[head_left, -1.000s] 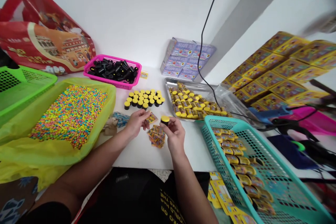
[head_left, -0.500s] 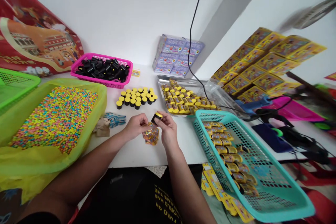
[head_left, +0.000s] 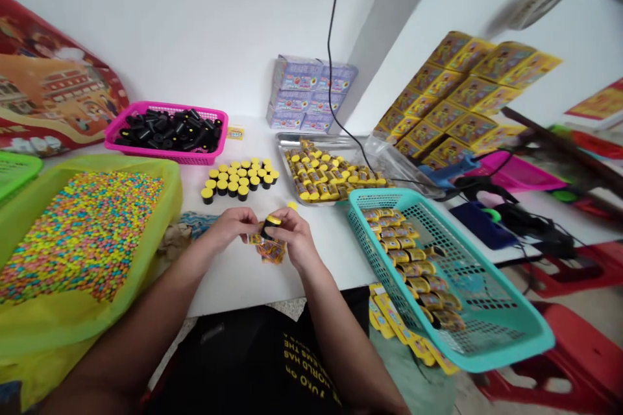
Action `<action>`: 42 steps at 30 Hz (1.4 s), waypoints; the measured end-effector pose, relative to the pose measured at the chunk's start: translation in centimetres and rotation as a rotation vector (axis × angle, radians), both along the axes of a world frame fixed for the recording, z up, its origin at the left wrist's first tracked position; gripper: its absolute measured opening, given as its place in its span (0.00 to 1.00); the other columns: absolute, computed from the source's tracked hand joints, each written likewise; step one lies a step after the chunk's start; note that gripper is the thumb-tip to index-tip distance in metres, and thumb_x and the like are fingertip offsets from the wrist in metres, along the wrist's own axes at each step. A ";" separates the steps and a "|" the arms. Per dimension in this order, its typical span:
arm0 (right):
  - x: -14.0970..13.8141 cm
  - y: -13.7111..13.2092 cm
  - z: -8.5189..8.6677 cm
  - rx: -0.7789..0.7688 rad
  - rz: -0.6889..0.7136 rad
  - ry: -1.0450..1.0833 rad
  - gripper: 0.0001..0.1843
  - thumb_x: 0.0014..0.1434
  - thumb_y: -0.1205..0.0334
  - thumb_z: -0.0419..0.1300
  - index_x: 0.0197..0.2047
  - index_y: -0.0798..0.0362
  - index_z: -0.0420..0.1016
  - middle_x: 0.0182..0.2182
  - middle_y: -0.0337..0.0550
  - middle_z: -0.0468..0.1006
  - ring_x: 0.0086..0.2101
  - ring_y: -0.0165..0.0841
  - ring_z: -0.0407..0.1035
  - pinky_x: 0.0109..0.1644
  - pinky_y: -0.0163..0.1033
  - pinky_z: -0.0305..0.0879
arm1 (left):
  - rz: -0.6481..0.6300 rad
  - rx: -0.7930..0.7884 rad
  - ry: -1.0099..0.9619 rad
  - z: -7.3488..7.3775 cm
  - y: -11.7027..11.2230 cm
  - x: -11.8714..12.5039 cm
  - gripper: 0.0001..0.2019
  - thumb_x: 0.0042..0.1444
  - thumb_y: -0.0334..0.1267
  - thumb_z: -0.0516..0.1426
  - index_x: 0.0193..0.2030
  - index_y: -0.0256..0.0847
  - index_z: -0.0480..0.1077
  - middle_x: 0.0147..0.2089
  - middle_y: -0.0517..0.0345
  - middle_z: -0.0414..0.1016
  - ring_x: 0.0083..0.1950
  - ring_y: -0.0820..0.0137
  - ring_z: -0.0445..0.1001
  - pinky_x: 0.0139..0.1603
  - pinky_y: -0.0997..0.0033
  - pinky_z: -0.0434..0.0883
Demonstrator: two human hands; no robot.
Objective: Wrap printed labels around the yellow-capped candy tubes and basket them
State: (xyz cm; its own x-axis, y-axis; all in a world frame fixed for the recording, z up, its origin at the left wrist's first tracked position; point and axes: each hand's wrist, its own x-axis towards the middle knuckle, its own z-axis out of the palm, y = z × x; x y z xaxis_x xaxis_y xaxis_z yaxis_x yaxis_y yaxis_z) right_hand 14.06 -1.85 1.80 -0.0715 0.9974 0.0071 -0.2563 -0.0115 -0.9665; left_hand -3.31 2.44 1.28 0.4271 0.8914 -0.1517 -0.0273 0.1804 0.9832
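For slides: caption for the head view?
Right hand holds a yellow-capped black tube, left hand a sticker, above sticker pile.

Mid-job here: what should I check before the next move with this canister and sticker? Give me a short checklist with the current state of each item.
1. Right hand grips the yellow-capped black canister: ok.
2. Left hand pinches a sticker next to the canister: ok.
3. Sticker lined up squarely on the canister: cannot tell, the hands hide the contact.
4. Sticker pile lies on the table just below both hands: ok.
5. Capped canisters stand upright in a group: ok.
6. Teal basket sits fully on the table: not ok, its near end overhangs the edge.
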 end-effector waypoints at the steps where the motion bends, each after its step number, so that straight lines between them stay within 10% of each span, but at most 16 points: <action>1: -0.2 -0.2 -0.1 0.004 -0.014 0.002 0.18 0.39 0.59 0.72 0.32 0.50 0.70 0.26 0.36 0.77 0.25 0.31 0.71 0.28 0.38 0.70 | -0.041 -0.011 0.016 0.1 0.2 -0.3 0.11 0.39 0.39 0.67 0.23 0.36 0.70 0.21 0.57 0.70 0.21 0.74 0.67 0.21 0.75 0.64; 16: -0.6 -3.3 -1.2 0.155 0.029 -0.404 0.16 0.40 0.64 0.71 0.31 0.51 0.69 0.31 0.34 0.71 0.25 0.25 0.63 0.27 0.32 0.62 | -0.215 0.042 0.224 0.4 0.5 -0.6 0.10 0.40 0.41 0.66 0.23 0.37 0.73 0.20 0.58 0.70 0.21 0.74 0.64 0.21 0.76 0.60; 24: -0.3 -2.5 -1.5 0.014 0.178 -0.054 0.21 0.34 0.58 0.74 0.29 0.52 0.68 0.24 0.31 0.73 0.24 0.27 0.68 0.28 0.34 0.66 | -0.333 -0.014 0.208 0.4 0.2 -0.5 0.13 0.45 0.45 0.67 0.25 0.37 0.73 0.22 0.59 0.68 0.23 0.75 0.63 0.23 0.76 0.59; 29: 0.0 -2.4 -1.5 0.053 0.017 -0.047 0.21 0.40 0.53 0.72 0.31 0.51 0.67 0.25 0.34 0.74 0.24 0.28 0.69 0.27 0.35 0.68 | -0.127 -0.030 0.128 0.2 0.4 0.0 0.14 0.49 0.47 0.65 0.34 0.39 0.73 0.30 0.57 0.73 0.27 0.74 0.69 0.24 0.76 0.64; 34: 0.2 -2.8 -1.6 0.454 -0.314 -0.557 0.13 0.49 0.58 0.65 0.35 0.49 0.65 0.32 0.40 0.72 0.30 0.32 0.68 0.35 0.40 0.70 | -0.033 -0.159 -0.001 0.0 -0.3 1.2 0.22 0.48 0.54 0.64 0.40 0.37 0.72 0.29 0.56 0.74 0.24 0.71 0.71 0.17 0.76 0.62; 42: 0.0 -2.7 -2.8 0.976 -0.264 -0.978 0.16 0.53 0.72 0.55 0.46 0.52 0.63 0.39 0.50 0.70 0.42 0.41 0.66 0.46 0.49 0.71 | 0.074 -0.299 -0.163 -0.5 -0.5 1.5 0.18 0.38 0.43 0.71 0.28 0.35 0.70 0.26 0.56 0.74 0.25 0.73 0.72 0.26 0.74 0.67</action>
